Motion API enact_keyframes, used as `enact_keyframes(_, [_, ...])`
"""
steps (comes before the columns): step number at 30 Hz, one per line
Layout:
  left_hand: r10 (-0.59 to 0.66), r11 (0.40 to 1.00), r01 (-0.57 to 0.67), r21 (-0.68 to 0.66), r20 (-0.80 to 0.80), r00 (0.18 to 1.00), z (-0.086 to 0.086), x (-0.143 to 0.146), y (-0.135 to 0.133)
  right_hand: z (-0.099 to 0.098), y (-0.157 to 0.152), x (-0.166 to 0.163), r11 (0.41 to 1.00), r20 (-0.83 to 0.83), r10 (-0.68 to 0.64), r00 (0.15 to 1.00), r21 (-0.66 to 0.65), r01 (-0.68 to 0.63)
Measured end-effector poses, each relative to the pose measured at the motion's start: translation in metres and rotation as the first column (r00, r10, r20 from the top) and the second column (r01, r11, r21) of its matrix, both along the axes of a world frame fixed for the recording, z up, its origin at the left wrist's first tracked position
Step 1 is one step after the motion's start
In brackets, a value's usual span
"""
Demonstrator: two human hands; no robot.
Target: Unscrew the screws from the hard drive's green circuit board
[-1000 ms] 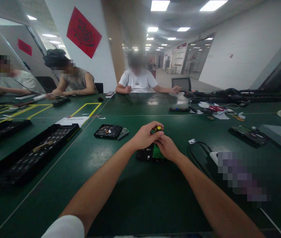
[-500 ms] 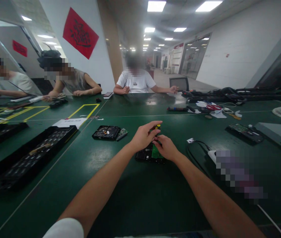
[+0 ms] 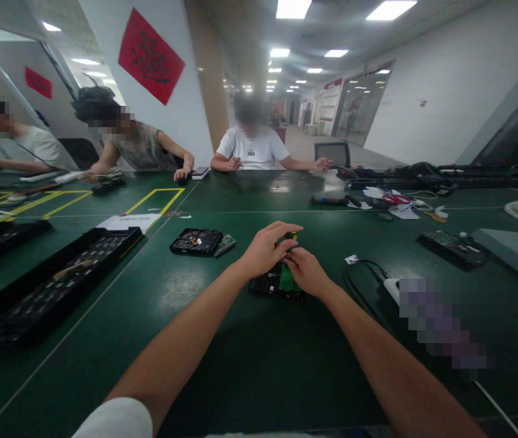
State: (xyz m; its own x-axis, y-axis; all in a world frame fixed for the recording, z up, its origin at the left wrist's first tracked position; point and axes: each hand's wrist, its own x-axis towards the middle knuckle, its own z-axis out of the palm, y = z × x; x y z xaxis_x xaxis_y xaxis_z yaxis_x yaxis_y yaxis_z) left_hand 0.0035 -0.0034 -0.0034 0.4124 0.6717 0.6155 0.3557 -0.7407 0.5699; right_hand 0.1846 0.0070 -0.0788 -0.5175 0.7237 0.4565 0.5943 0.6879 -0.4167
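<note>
My left hand (image 3: 268, 248) is closed around a small upright screwdriver with a yellow-and-dark handle (image 3: 294, 236), its index finger stretched over the top. Low on the screwdriver, the fingers of my right hand (image 3: 307, 271) are pinched together at the shaft, which they mostly hide. Beneath both hands a black hard drive (image 3: 264, 286) lies on the table, with a green circuit board (image 3: 287, 278) on its upper face. The screwdriver's tip is out of sight behind my fingers.
An opened drive case (image 3: 196, 241) with a loose circuit board (image 3: 226, 244) lies left of my hands. Further left is a long black tray (image 3: 53, 292). A black cable (image 3: 354, 286), another drive (image 3: 453, 248) and a grey box (image 3: 512, 249) lie right. Co-workers sit opposite.
My left fingers have shifted slightly on the screwdriver handle, covering more of its yellow top. My right hand stays nearly still. A co-worker's hand has moved onto a small dark object across the table.
</note>
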Motion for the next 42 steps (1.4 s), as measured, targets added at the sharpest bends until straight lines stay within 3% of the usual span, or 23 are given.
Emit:
enact_keyframes(4, [0.085, 0.996, -0.085, 0.035, -0.006, 0.996, 0.001, 0.0, -0.001, -0.002, 0.0, 0.0, 0.999, -0.052, -0.033, 0.998, -0.006, 0.033])
enact_keyframes(7, [0.064, 0.998, -0.064, 0.005, 0.007, 0.998, 0.0, 0.001, -0.001, -0.003, 0.001, -0.001, 0.999, -0.054, -0.033, 0.998, 0.011, 0.033])
enact_keyframes(10, [-0.102, 0.981, 0.114, -0.156, 0.085, 0.991, 0.0, 0.001, -0.001, -0.002, 0.001, -0.001, 0.999, -0.045, -0.023, 0.999, 0.022, 0.024])
enact_keyframes(13, [-0.272, 0.881, 0.329, -0.34, 0.204, 0.94, 0.001, -0.002, 0.001, -0.001, 0.0, -0.001, 1.0, -0.028, -0.017, 0.999, 0.015, 0.018])
enact_keyframes(18, [-0.347, 0.802, 0.427, -0.417, 0.257, 0.902, 0.007, -0.009, 0.002, -0.001, -0.001, -0.001, 0.999, -0.006, -0.047, 0.999, 0.018, 0.047])
enact_keyframes(21, [-0.299, 0.842, 0.37, -0.393, 0.231, 0.926, 0.005, -0.008, 0.002, -0.002, 0.0, -0.002, 0.999, -0.016, -0.051, 0.999, 0.011, 0.051])
enact_keyframes(25, [-0.064, 0.968, 0.091, -0.232, 0.123, 0.99, -0.002, -0.001, 0.001, -0.003, 0.0, -0.003, 0.999, -0.055, -0.03, 0.998, 0.012, 0.031])
enact_keyframes(28, [0.033, 0.993, -0.025, -0.118, 0.068, 0.997, -0.004, 0.002, 0.0, -0.004, 0.0, -0.002, 1.0, -0.059, -0.012, 0.998, 0.017, 0.013])
enact_keyframes(30, [-0.069, 0.979, 0.085, -0.187, 0.092, 0.993, -0.003, 0.002, -0.001, -0.004, 0.0, -0.001, 1.0, -0.048, -0.005, 0.999, 0.022, 0.006])
enact_keyframes(33, [-0.282, 0.883, 0.332, -0.331, 0.19, 0.94, -0.002, -0.001, 0.001, -0.004, 0.001, 0.0, 0.999, -0.035, -0.021, 0.999, 0.03, 0.022])
enact_keyframes(35, [-0.31, 0.86, 0.366, -0.356, 0.203, 0.929, -0.002, -0.002, 0.003, -0.003, 0.0, 0.0, 0.999, -0.034, -0.028, 0.999, 0.028, 0.029])
enact_keyframes(37, [-0.237, 0.9, 0.287, -0.327, 0.183, 0.954, -0.004, -0.001, 0.004, -0.003, 0.0, 0.0, 1.0, -0.035, -0.016, 0.999, 0.023, 0.017])
enact_keyframes(40, [-0.037, 0.977, 0.065, -0.201, 0.144, 0.989, -0.004, 0.0, 0.004, -0.002, -0.001, -0.002, 1.0, -0.042, -0.005, 0.999, 0.015, 0.006])
enact_keyframes(42, [0.066, 0.992, -0.053, -0.118, 0.115, 0.991, -0.003, 0.0, 0.002, -0.002, -0.001, -0.002, 1.0, -0.044, -0.008, 0.999, 0.007, 0.009])
